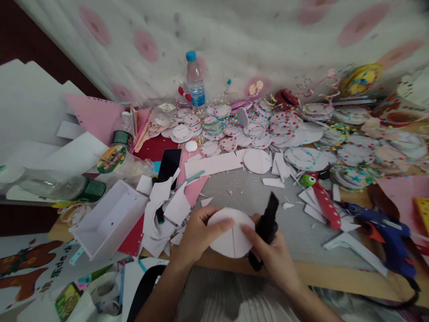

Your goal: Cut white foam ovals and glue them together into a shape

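My left hand (196, 235) pinches the left side of a white paper disc (231, 232) that has a crease or cut line down its middle, thumb on top. My right hand (268, 255) is wrapped round a black tool with a dark handle (266, 223), likely scissors or a cutter, and its fingers also touch the disc's right edge. Both hands hover over the grey mat (241, 192) near the table's front edge.
White paper scraps (167, 205) and a black phone (168, 164) lie left, beside a white box (110, 219). Several decorated round discs (254, 129) crowd the back with a water bottle (195, 80). A blue glue gun (385, 232) and red scissors (323, 201) lie right.
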A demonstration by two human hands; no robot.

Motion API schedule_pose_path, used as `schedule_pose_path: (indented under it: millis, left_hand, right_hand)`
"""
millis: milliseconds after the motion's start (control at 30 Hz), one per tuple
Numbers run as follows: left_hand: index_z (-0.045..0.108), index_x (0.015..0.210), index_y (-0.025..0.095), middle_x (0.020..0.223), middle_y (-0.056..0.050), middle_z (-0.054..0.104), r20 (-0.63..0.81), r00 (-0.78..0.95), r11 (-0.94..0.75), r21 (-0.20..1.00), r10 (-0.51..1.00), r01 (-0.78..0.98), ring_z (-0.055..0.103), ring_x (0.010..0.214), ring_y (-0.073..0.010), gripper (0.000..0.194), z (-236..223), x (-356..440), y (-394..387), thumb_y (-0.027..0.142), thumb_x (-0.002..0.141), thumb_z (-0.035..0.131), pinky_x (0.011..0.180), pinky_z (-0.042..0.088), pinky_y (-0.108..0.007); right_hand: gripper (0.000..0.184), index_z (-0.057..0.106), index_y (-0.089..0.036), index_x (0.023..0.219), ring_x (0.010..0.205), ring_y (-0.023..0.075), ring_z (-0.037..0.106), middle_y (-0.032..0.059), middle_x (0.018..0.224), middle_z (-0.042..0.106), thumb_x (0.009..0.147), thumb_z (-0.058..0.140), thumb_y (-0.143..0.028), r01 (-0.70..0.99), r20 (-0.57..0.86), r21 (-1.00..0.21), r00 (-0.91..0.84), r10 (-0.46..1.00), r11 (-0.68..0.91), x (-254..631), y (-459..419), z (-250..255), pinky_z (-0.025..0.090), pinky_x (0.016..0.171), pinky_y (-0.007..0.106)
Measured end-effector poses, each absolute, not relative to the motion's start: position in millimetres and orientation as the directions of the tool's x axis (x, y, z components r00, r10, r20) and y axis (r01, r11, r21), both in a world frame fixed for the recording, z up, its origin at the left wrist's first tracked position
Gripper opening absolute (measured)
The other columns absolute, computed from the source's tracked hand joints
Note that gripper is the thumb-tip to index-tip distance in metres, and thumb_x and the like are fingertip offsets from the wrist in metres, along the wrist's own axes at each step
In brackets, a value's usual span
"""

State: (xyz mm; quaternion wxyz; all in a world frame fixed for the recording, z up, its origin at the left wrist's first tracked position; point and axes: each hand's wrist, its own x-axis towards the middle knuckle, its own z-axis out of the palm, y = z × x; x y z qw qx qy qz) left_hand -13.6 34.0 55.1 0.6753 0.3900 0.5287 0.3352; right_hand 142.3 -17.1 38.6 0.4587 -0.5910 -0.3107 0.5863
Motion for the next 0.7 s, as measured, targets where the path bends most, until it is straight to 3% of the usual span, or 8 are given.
schedule_pose_path:
  millis: [67, 133, 300, 400, 567, 700]
  left_hand:
    - [0.07, 0.094, 0.017, 0.089, -0.004, 0.07, -0.384, 0.19, 0.419, 0.885, 0.904, -0.204, 0.063, 0.079, -0.0169, 0.035, 52, -9, 31, 0.041, 0.069, 0.078, 0.069, 0.049, -0.024]
    - [0.066, 0.1, 0.018, 0.094, -0.006, 0.069, -0.352, 0.221, 0.407, 0.863, 0.909, -0.298, 0.063, 0.079, -0.0175, 0.043, 48, 1, 25, 0.045, 0.069, 0.076, 0.068, 0.051, -0.026]
    - [0.067, 0.08, 0.013, 0.061, 0.0, 0.059, -0.461, 0.251, 0.497, 0.862, 0.851, -0.103, 0.046, 0.05, -0.0084, 0.034, 38, 5, 11, 0.046, 0.074, 0.072, 0.049, 0.039, -0.021]
    - [0.065, 0.068, 0.013, 0.053, 0.003, 0.052, -0.432, 0.236, 0.467, 0.876, 0.87, -0.118, 0.041, 0.047, -0.0076, 0.032, 36, -4, 14, 0.044, 0.071, 0.075, 0.044, 0.031, -0.02]
    - [0.068, 0.08, 0.017, 0.058, 0.003, 0.054, -0.512, 0.05, 0.502, 0.813, 0.858, -0.295, 0.042, 0.048, -0.0078, 0.031, 35, 5, 19, 0.046, 0.073, 0.073, 0.041, 0.028, -0.019]
    - [0.068, 0.084, 0.018, 0.068, -0.001, 0.064, -0.629, 0.038, 0.584, 0.697, 0.777, -0.416, 0.054, 0.054, -0.0111, 0.033, 37, 12, 17, 0.042, 0.065, 0.079, 0.043, 0.036, -0.019]
  right_hand:
    - [0.038, 0.048, -0.021, 0.074, 0.04, 0.0055, 0.027, -0.0103, 0.05, 0.033, 0.073, 0.072, -0.051, -0.322, -0.442, -0.874, 0.212, 0.871, -0.365, 141, -14, 36, 0.021, 0.036, 0.019]
    - [0.04, 0.046, -0.023, 0.078, 0.038, 0.0046, 0.024, -0.0123, 0.048, 0.03, 0.072, 0.074, -0.05, -0.447, -0.47, -0.837, 0.293, 0.833, -0.315, 139, -10, 34, 0.02, 0.035, 0.018]
    - [0.042, 0.048, -0.023, 0.086, 0.038, 0.0044, 0.026, -0.0114, 0.052, 0.036, 0.071, 0.074, -0.052, -0.481, -0.51, -0.802, 0.246, 0.824, -0.353, 140, -6, 31, 0.02, 0.034, 0.017]
    - [0.038, 0.048, -0.022, 0.081, 0.039, 0.0045, 0.025, -0.0114, 0.05, 0.034, 0.074, 0.073, -0.05, -0.379, -0.464, -0.841, 0.139, 0.875, -0.385, 147, -7, 33, 0.019, 0.035, 0.018]
    - [0.035, 0.046, -0.022, 0.075, 0.042, 0.0072, 0.029, -0.0091, 0.05, 0.036, 0.082, 0.063, -0.052, -0.12, -0.363, -0.93, 0.131, 0.923, -0.348, 146, -6, 37, 0.024, 0.039, 0.021]
    - [0.037, 0.052, -0.021, 0.088, 0.055, 0.0132, 0.048, -0.0023, 0.064, 0.052, 0.086, 0.051, -0.057, 0.181, -0.127, -0.975, 0.026, 0.992, -0.129, 159, -6, 35, 0.036, 0.048, 0.023]
